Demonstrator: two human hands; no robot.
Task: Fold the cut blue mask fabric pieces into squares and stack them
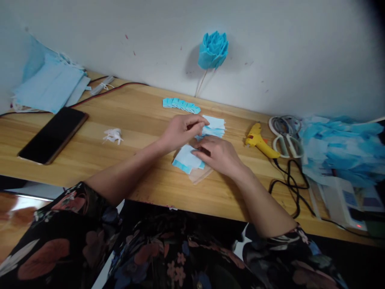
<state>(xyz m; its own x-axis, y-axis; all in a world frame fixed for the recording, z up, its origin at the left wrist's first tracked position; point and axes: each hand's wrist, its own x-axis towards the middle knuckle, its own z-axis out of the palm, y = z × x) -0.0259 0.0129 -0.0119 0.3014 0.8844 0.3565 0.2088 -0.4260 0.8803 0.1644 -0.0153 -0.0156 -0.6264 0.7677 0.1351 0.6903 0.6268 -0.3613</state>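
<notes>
My left hand is closed in a pinch, its thumb and forefinger tips at the left edge of a stack of blue and white mask-fabric pieces. Whatever lies between those fingertips is too small to make out. Just nearer to me, my right hand is held low with thumb and fingers apart. Its thumb touches a second small pile of blue and white fabric squares, whose right part it covers. Under that pile a brownish translucent sheet sticks out. Beyond my hands lies a row of overlapping folded blue pieces.
A blue fabric flower on a thin stem leans at the wall. Right are a yellow glue gun with black cord, scissors and heaped blue scraps. Left are a phone, face masks and white scraps.
</notes>
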